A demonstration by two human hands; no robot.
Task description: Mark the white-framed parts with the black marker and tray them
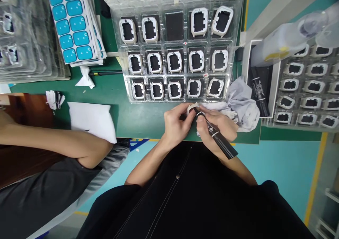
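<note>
My left hand [177, 122] is closed on a small white frame [191, 107], like a watch case, mostly hidden by the fingers. In my right hand [217, 124] is a black marker pen [221, 141], its tip end against or very near the frame and its thick end toward my body. A crumpled pale cloth [242, 104] lies by the right hand, partly behind it. Just beyond both hands stands a clear plastic tray [182, 44] with rows of similar white frames. One pocket in its far row [174, 27] holds no frame.
At right, an open box [275, 87] holds more markers [259, 97] and a plastic bottle [283, 42]; another frame tray [296, 94] adjoins it. At left are blue sticker sheets [71, 23], stacked trays [29, 37], white paper [91, 120] and a co-worker's arm [60, 140].
</note>
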